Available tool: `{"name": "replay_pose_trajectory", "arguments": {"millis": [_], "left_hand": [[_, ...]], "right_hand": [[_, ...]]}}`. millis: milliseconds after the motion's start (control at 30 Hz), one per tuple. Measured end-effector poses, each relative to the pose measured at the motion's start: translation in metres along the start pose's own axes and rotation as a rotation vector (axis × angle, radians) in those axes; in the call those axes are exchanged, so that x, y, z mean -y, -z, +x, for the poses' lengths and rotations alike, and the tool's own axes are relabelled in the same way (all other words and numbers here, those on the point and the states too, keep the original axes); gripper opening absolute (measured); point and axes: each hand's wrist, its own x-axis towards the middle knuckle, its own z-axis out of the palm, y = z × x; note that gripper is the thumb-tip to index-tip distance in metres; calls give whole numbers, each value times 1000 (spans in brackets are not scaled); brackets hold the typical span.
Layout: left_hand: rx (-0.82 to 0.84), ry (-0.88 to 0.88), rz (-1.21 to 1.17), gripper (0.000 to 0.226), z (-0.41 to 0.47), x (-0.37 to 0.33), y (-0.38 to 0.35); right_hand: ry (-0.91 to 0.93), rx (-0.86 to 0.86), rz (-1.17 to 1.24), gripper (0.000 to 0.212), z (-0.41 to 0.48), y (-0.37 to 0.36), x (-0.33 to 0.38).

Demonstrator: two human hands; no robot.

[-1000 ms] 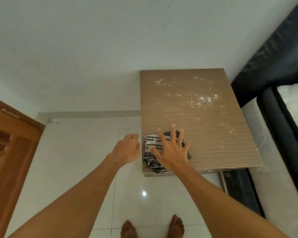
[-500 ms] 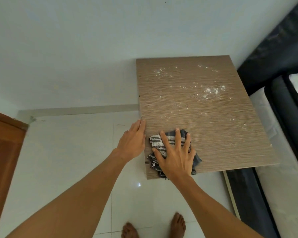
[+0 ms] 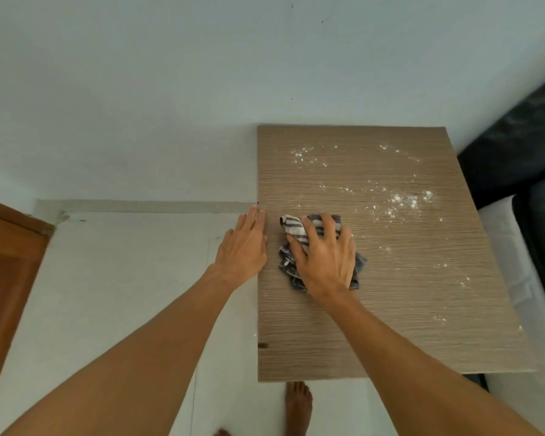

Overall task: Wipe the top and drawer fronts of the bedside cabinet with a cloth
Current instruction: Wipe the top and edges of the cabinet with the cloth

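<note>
The bedside cabinet's wood-grain top [image 3: 406, 294] fills the right half of the view; its drawer fronts are hidden below it. White dust specks [image 3: 403, 199] lie scattered over its far and right parts. A crumpled grey-and-white striped cloth [image 3: 291, 229] lies on the left middle of the top. My right hand [image 3: 324, 256] presses down on the cloth, fingers curled into it. My left hand [image 3: 244, 247] rests flat along the cabinet's left edge, fingers together, holding nothing.
A pale wall [image 3: 170, 89] stands behind the cabinet. White tiled floor [image 3: 123, 278] lies to the left. A brown wooden door [image 3: 7, 262] is at the far left. A dark bed frame with a white mattress [image 3: 516, 247] adjoins the cabinet's right side. My bare foot [image 3: 298, 404] stands below the front edge.
My right hand has pushed the cloth away from the near left corner toward the middle of the top. My left hand came to rest on the left edge. The view moved closer.
</note>
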Motion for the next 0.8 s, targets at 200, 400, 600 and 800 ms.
{"name": "replay_pose_trajectory", "arguments": {"millis": [200,400,600,800], "left_hand": [[10,13,98,62,29,1,6],[7,35,149,64,42,0,8],[14,49,140,65,41,-2,6],[23,64,110,64,39,-2,6]], "right_hand": [[64,-8,-10,49,140,2,16],[47,103,-40,57,209,-16,39],[87,353,-72,84,210,-41,36],[137,408,-50,83,195,-37,24]]}}
